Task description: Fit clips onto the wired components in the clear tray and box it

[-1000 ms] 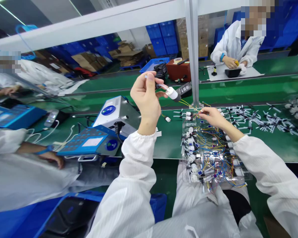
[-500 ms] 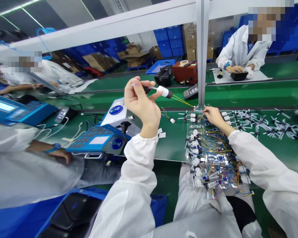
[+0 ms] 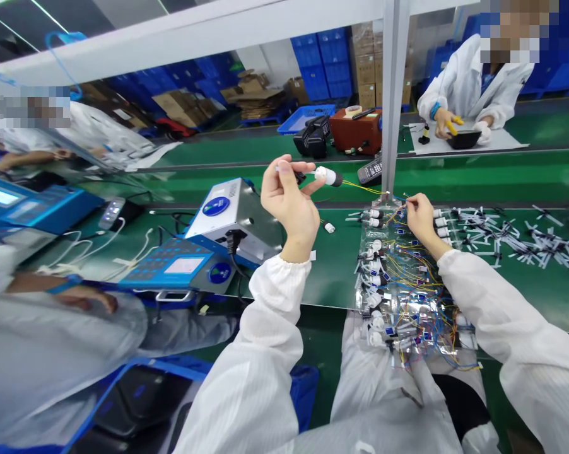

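My left hand (image 3: 291, 205) is raised above the bench, its fingers closed on a small white-and-black cylindrical motor-like part (image 3: 328, 176). A pale strip with a dark piece shows among the fingers, partly hidden. Thin yellow wires (image 3: 363, 186) run from the part's black end towards the right. My right hand (image 3: 421, 217) pinches thin wires at the far end of a clear plastic tray (image 3: 359, 301). Several similar white parts (image 3: 375, 282), small blue boards and tangled coloured wires lie in the tray, which reaches over the bench edge towards my lap.
A heap of white-and-black strips (image 3: 502, 236) lies right of the tray. Left stands a blue-and-white machine (image 3: 204, 268) with cables. A metal post (image 3: 394, 94) rises behind the tray, near a handheld meter (image 3: 370, 170). A co-worker (image 3: 474, 94) sits opposite; others are at left.
The view has shifted slightly. My left hand, with the white-and-black part, appears farther right and a little lower. My right hand appears slightly right and up, still pinching wires.
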Demonstrator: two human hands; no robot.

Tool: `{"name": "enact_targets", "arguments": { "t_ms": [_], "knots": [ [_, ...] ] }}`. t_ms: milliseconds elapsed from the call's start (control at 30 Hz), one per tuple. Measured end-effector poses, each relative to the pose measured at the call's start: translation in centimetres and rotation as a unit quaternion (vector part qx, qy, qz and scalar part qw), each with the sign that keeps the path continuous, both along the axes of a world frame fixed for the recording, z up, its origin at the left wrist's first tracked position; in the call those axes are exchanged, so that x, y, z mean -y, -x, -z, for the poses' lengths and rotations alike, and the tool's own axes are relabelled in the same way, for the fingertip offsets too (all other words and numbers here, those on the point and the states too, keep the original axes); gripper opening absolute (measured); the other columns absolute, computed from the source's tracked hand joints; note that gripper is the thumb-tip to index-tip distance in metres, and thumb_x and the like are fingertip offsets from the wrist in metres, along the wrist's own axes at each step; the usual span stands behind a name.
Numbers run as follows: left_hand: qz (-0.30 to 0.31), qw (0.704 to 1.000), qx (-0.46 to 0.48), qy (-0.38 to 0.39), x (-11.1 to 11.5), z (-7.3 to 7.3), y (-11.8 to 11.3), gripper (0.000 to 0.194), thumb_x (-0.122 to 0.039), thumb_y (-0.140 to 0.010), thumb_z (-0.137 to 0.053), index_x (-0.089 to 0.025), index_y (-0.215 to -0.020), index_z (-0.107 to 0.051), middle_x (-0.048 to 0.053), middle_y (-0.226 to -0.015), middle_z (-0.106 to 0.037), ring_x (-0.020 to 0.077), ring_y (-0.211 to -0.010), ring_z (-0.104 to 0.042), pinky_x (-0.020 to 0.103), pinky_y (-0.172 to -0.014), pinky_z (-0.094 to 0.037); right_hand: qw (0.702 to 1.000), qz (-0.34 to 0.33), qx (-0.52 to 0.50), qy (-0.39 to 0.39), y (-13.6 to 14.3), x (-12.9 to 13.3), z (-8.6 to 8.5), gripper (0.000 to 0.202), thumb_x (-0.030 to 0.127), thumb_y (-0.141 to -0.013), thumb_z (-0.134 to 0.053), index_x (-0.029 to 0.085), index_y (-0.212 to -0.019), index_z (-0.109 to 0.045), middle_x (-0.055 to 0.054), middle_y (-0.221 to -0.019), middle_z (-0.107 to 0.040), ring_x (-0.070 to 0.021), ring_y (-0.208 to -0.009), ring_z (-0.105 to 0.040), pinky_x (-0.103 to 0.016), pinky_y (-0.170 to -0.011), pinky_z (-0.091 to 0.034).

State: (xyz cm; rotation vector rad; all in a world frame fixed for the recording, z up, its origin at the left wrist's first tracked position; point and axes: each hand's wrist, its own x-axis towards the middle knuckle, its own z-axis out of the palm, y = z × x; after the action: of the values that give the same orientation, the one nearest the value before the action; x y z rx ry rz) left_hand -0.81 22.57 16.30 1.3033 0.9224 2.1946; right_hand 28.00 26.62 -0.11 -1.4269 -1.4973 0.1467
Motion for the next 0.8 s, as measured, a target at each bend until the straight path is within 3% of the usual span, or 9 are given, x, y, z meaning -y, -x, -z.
{"name": "enact_targets", "arguments": {
  "t_ms": [133, 233, 300, 433, 533, 600, 700, 800],
  "knots": [
    [0.017, 0.996, 0.035, -0.082, -0.5, -0.9, 2.6, 0.038, -0.063, -0.101, -0.056, -0.031, -0.120, -0.061, -0.001, -0.101, -0.072, 0.0122, -0.099, -0.075, 0.015, -0.058, -0.056, 0.999, 0.021, -0.005, 0.034, -0.4, -1.1, -1.7, 0.016, 0.028, -0.092, -0.058, 0.020, -0.099, -0.070, -0.010, -0.101, -0.075, -0.0272, -0.104, -0.065, -0.043, -0.100, -0.050],
    [0.033, 0.990, 0.015, -0.139, -0.1, -2.3, 4.8, 0.025, -0.059, -0.104, -0.053, -0.041, -0.120, -0.061, -0.004, -0.102, -0.074, 0.0130, -0.110, -0.074, 0.015, -0.058, -0.057, 0.994, -0.053, 0.003, 0.099, -0.2, -1.6, -2.8, 0.016, 0.029, -0.089, -0.062, 0.020, -0.096, -0.074, -0.007, -0.100, -0.078, -0.0248, -0.097, -0.069, -0.040, -0.095, -0.052],
    [0.042, 0.987, 0.003, -0.156, 0.6, -3.1, 5.7, 0.022, -0.059, -0.105, -0.051, -0.046, -0.120, -0.062, -0.006, -0.103, -0.075, 0.0132, -0.116, -0.073, 0.016, -0.059, -0.058, 0.989, -0.092, 0.031, 0.112, 0.2, -1.4, -3.4, 0.015, 0.029, -0.089, -0.064, 0.022, -0.095, -0.075, -0.005, -0.100, -0.079, -0.0245, -0.097, -0.070, -0.043, -0.102, -0.049],
    [0.050, 0.984, 0.016, -0.169, 2.2, -4.0, 6.1, 0.022, -0.061, -0.102, -0.057, -0.046, -0.117, -0.063, -0.006, -0.101, -0.075, 0.0133, -0.113, -0.074, 0.017, -0.056, -0.059, 0.986, -0.066, 0.108, 0.112, 1.0, -0.6, -4.7, 0.010, 0.027, -0.088, -0.067, 0.024, -0.091, -0.076, -0.004, -0.098, -0.079, -0.0292, -0.106, -0.067, -0.067, -0.121, -0.022],
    [0.024, 0.987, 0.016, -0.156, 2.9, -3.9, 6.0, 0.023, -0.061, -0.100, -0.059, -0.043, -0.113, -0.064, -0.004, -0.097, -0.075, 0.0154, -0.108, -0.076, 0.019, -0.054, -0.059, 0.990, -0.032, 0.115, 0.068, 0.7, -0.5, -5.7, 0.011, 0.024, -0.090, -0.063, 0.024, -0.094, -0.073, -0.005, -0.100, -0.078, -0.0287, -0.107, -0.067, -0.069, -0.123, -0.014],
    [-0.019, 0.990, 0.015, -0.142, 3.0, -3.7, 6.0, 0.024, -0.062, -0.101, -0.057, -0.041, -0.112, -0.064, -0.003, -0.096, -0.074, 0.0166, -0.105, -0.076, 0.020, -0.052, -0.058, 0.997, -0.021, 0.060, 0.033, -0.2, -0.9, -6.4, 0.010, 0.024, -0.090, -0.062, 0.023, -0.095, -0.071, -0.005, -0.101, -0.076, -0.0260, -0.104, -0.067, -0.064, -0.122, -0.026],
    [-0.048, 0.992, 0.032, -0.115, 2.8, -2.9, 5.8, 0.026, -0.057, -0.103, -0.056, -0.035, -0.113, -0.064, -0.002, -0.096, -0.073, 0.0143, -0.097, -0.077, 0.017, -0.052, -0.055, 0.995, -0.021, -0.094, -0.021, -2.6, -1.9, -7.6, 0.006, 0.025, -0.089, -0.064, 0.020, -0.092, -0.065, -0.004, -0.091, -0.073, -0.0218, -0.092, -0.068, -0.049, -0.099, -0.053],
    [-0.015, 0.996, 0.059, -0.070, 2.3, -1.0, 5.5, 0.030, -0.054, -0.100, -0.062, -0.027, -0.112, -0.064, -0.001, -0.093, -0.072, 0.0125, -0.090, -0.076, 0.016, -0.055, -0.055, 0.970, -0.034, -0.232, -0.056, -5.9, -1.3, -9.6, 0.009, 0.024, -0.086, -0.069, 0.021, -0.090, -0.061, 0.000, -0.078, -0.064, -0.0161, -0.075, -0.065, -0.038, -0.077, -0.056]
  ]
}}
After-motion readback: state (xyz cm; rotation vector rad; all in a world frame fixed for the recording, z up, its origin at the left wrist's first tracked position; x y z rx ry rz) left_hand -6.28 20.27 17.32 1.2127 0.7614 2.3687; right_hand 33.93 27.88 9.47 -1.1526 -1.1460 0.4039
